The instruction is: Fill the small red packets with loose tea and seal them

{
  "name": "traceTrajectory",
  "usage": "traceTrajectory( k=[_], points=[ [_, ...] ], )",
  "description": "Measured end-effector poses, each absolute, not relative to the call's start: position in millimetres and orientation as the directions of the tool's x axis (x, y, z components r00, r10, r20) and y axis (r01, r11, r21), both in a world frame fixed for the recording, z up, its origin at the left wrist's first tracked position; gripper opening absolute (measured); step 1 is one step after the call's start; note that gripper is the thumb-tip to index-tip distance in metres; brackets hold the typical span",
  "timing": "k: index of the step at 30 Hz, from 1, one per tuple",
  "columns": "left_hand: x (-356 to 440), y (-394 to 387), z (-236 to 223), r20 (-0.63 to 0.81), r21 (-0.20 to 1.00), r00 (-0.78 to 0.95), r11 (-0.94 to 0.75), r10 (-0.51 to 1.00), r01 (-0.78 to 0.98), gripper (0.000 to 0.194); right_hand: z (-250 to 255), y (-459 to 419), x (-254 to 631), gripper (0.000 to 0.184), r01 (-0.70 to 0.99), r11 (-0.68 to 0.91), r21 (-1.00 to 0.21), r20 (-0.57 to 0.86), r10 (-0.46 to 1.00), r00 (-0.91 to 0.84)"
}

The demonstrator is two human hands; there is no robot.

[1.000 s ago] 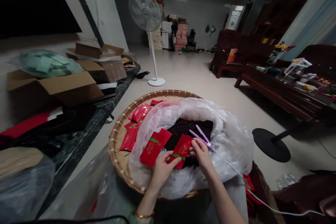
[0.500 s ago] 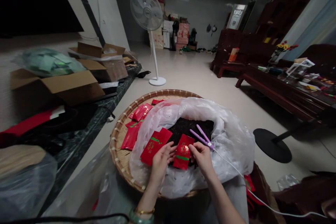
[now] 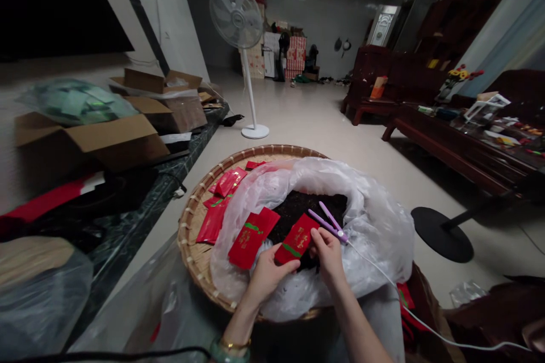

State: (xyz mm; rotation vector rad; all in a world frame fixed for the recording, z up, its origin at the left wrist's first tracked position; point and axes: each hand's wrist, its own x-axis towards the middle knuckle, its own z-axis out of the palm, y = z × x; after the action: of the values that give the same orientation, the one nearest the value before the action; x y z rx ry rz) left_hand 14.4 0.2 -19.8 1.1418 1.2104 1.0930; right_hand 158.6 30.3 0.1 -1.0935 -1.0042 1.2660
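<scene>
Between both hands is a small red packet [image 3: 297,236] with gold lettering and a green band. My left hand [image 3: 269,270] grips its lower left corner, thumb on top. The fingertips of my right hand [image 3: 326,247] pinch its right edge. Another red packet [image 3: 251,236] lies just left, on the clear plastic bag [image 3: 374,210]. Dark loose leaf-like material [image 3: 289,207] fills the bag's open mouth. A purple hand-held sealer or mini iron [image 3: 330,224], its two arms apart, rests on it by my right hand. Several red packets [image 3: 213,221] lie at the left of the woven bamboo tray [image 3: 190,249].
A white cable [image 3: 383,278] runs from the purple tool to the lower right. Open cardboard boxes [image 3: 114,136] stand on a dark ledge at left. A white standing fan [image 3: 251,91] is beyond the tray. A dark wooden table [image 3: 447,147] and a round black base [image 3: 443,235] are at right.
My left hand has closed on the packet's lower left corner, where its fingers were loose beside it before. The packet has turned to a slant, its top leaning right.
</scene>
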Motion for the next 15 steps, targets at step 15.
traceTrajectory(
  k=[15],
  points=[
    [15.8, 2.8, -14.9, -0.200, 0.903, -0.005, 0.182, 0.980, -0.389, 0.035, 0.9, 26.4, 162.5, 0.043, -0.022, 0.030, -0.999, 0.032, 0.996, -0.085]
  ],
)
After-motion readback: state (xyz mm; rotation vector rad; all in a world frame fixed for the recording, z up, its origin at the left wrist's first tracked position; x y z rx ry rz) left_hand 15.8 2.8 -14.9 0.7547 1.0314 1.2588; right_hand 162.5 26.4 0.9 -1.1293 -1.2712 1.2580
